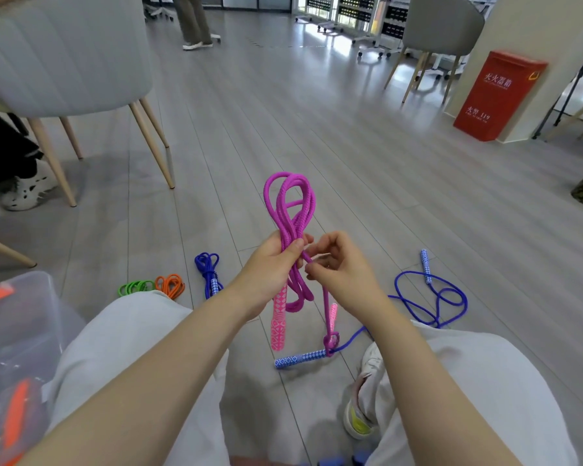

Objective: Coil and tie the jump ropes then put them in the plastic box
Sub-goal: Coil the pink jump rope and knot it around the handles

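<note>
Plastic box (31, 297) near left. Left hand (270, 264) grips coiled purple jump rope (292, 210) mid-air above floor (350, 163); right hand (337, 264) pinches its loose strand (pink handles dangling). Blue rope (431, 297) uncoiled right; tied blue (209, 269), orange (170, 285), green (136, 287) coils left.

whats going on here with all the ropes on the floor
A seated person is coiling a pink jump rope. The left hand grips the bundle of loops, while the right hand pinches the loose strand, seemingly to wrap it around. Green, orange and blue ropes lie bundled on the floor, and another blue rope lies uncoiled on the right. A clear plastic box sits at the left.
</note>
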The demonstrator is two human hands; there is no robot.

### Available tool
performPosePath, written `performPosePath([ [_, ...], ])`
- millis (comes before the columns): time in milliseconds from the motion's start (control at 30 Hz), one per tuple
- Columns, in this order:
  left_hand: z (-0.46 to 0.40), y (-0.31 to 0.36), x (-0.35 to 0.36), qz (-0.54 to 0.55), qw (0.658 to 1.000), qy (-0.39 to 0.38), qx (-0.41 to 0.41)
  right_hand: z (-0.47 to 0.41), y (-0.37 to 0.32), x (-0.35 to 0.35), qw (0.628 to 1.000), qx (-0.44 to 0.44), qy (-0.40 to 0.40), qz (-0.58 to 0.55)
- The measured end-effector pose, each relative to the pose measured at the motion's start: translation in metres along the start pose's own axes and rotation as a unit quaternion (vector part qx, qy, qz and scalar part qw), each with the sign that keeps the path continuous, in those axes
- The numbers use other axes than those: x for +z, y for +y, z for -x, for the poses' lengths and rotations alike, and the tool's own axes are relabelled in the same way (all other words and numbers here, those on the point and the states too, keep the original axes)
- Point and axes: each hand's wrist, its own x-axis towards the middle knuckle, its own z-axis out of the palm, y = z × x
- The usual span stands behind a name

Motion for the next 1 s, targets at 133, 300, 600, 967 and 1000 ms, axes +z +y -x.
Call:
performPosePath([
  [133, -0.001, 0.0, -0.003, -0.011, 1.0, 0.004, 0.001, -0.005, 0.014, -0.006, 0.986, 0.028, -0.067, 0.15],
  [300, -0.004, 0.003, -0.014, 0.087, 0.995, -0.042, 0.01, -0.015, 0.045, -0.011, 0.918, 0.117, -0.147, 0.35],
  [600, -0.006, 0.019, -0.043, 0.381, 0.921, -0.06, 0.051, -0.021, 0.099, -0.016, 0.894, 0.238, -0.072, 0.372],
  [967, -0.014, -0.002, -0.053, -0.044, 0.995, 0.077, -0.033, -0.047, 0.055, -0.033, 0.912, 0.213, -0.031, 0.348],
  [1000, -0.013, -0.002, -0.049, -0.065, 0.995, 0.061, -0.044, -0.047, 0.047, -0.033, 0.915, 0.2, -0.033, 0.349],
])
